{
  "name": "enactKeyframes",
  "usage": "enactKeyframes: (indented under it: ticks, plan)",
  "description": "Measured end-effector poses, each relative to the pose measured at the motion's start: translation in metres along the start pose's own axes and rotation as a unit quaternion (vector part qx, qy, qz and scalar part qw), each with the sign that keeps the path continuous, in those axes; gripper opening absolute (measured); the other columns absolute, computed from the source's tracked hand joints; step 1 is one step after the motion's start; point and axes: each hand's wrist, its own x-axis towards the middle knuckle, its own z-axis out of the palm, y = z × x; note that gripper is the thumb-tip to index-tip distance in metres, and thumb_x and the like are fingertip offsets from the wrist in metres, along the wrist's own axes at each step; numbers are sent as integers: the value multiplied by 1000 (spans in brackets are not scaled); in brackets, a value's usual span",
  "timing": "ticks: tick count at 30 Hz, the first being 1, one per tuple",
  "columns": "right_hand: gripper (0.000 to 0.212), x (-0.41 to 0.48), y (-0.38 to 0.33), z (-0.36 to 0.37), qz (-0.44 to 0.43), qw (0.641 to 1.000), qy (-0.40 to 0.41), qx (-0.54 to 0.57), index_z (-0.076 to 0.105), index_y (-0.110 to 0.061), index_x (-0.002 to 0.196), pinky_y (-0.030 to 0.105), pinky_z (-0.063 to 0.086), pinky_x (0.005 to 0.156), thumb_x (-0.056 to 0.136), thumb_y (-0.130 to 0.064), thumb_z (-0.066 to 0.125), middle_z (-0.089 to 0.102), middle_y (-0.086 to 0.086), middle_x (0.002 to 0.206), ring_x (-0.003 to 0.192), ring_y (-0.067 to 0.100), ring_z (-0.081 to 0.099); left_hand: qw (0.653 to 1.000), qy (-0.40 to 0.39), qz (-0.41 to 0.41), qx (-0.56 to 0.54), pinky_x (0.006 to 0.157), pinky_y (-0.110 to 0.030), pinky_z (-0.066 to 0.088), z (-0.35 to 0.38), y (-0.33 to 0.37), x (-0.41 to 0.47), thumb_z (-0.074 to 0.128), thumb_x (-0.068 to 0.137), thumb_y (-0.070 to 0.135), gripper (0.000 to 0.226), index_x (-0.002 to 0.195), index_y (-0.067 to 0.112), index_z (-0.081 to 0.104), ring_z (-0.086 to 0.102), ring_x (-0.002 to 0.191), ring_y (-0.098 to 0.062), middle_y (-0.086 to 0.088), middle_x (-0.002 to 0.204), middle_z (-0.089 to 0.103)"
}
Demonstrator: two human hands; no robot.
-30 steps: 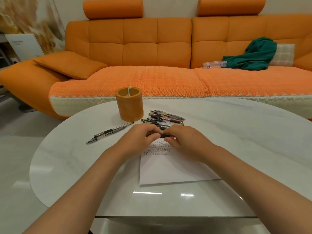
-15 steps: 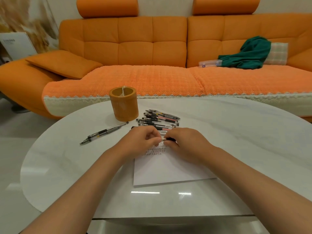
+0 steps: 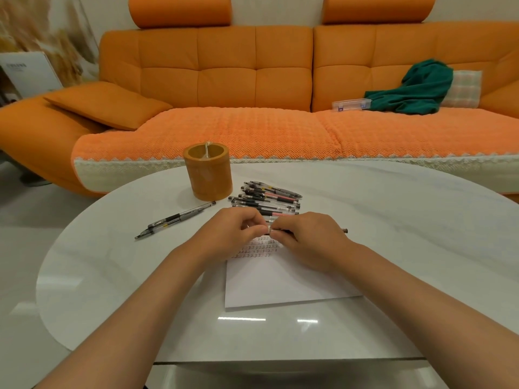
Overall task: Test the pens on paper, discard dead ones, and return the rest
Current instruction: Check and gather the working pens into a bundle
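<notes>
My left hand (image 3: 234,234) and my right hand (image 3: 306,240) meet over the top of a white sheet of paper (image 3: 280,282) that carries rows of small scribbles. Together they hold one pen (image 3: 344,231): the right hand grips its barrel, with the end poking out to the right, and the left hand pinches a small clear piece at its other end. A pile of several pens (image 3: 266,199) lies just beyond the hands. Two more pens (image 3: 175,219) lie apart at the left. An orange cylindrical pen holder (image 3: 208,171) stands behind them.
The white oval table (image 3: 393,234) has its front edge close to me. Behind it runs an orange sofa (image 3: 252,80) with a green cloth (image 3: 415,91) and a clear plastic case (image 3: 351,104) on the seat.
The camera has shifted slightly. My hands stay together over the paper, and the pen's end now sticks out to the right of my right hand.
</notes>
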Motion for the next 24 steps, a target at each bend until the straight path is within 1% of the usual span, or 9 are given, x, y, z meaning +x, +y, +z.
enactKeyframes:
  ticks: [4, 5, 7, 9, 12, 15, 19, 22, 24]
  plan:
    - [42, 0, 0, -3, 34, 998, -40, 33, 46, -31, 144, 38, 49, 92, 104, -37, 34, 60, -5, 135, 119, 18, 56, 997, -6, -15, 77, 68, -25, 48, -6, -3, 0, 65, 94, 34, 4, 92, 36, 67, 59, 81, -5, 19, 88, 64]
    - [45, 0, 1, -4, 42, 997, -44, 49, 37, -30, 150, 39, 47, 93, 105, -30, 32, 58, -4, 137, 120, 20, 55, 995, -10, -20, 96, 67, -22, 46, -7, -5, 0, 66, 94, 33, 3, 93, 36, 67, 58, 81, -3, 19, 91, 64]
    - [46, -2, 1, -7, 47, 993, -41, 100, 31, -35, 147, 43, 48, 81, 104, -19, 33, 62, -6, 108, 95, 21, 57, 992, -21, -30, 123, 67, -21, 46, -8, -8, 0, 67, 93, 32, 3, 94, 34, 67, 58, 82, -3, 18, 94, 63]
    - [33, -1, 3, -8, 47, 988, -21, 148, 41, -36, 124, 45, 47, 74, 102, -12, 35, 60, -1, 90, 79, 23, 53, 989, -25, -37, 139, 70, -24, 50, -8, -10, 1, 67, 91, 30, 4, 93, 33, 67, 57, 82, -3, 16, 96, 63]
    - [33, 3, 4, -7, 81, 968, 5, 239, 59, -32, 98, 34, 45, 69, 102, -7, 38, 61, -1, 101, 77, 16, 57, 989, -21, -39, 143, 73, -25, 51, -7, -11, 2, 68, 89, 33, 8, 96, 31, 66, 56, 84, -4, 13, 96, 61]
    - [48, 6, -2, -11, 126, 917, 9, 377, 70, -26, 110, 31, 53, 64, 101, 2, 32, 63, -1, 103, 76, 19, 65, 989, -20, -31, 140, 75, -29, 52, -3, -12, 3, 70, 86, 46, 19, 97, 32, 64, 55, 88, -6, 13, 95, 59]
    - [52, 4, -5, -11, 140, 883, -11, 448, 62, -24, 129, 26, 53, 72, 97, 10, 39, 61, -1, 103, 80, 15, 60, 988, -24, -43, 144, 77, -31, 52, 0, -14, 6, 72, 82, 51, 24, 95, 35, 62, 55, 91, -8, 13, 95, 58]
    - [33, -1, -7, -6, 114, 859, -24, 498, 63, -19, 126, 26, 46, 60, 99, -3, 56, 57, 4, 84, 67, 13, 56, 989, -36, -59, 128, 68, -26, 46, -2, -15, 7, 74, 81, 51, 25, 95, 34, 62, 56, 88, -7, 13, 95, 58]
    - [18, -1, -9, -4, 125, 842, -24, 525, 69, -15, 113, 29, 40, 50, 101, -14, 54, 57, 5, 72, 57, 15, 54, 989, -40, -64, 130, 66, -25, 44, -2, -15, 7, 74, 81, 51, 26, 96, 34, 62, 56, 87, -6, 14, 94, 58]
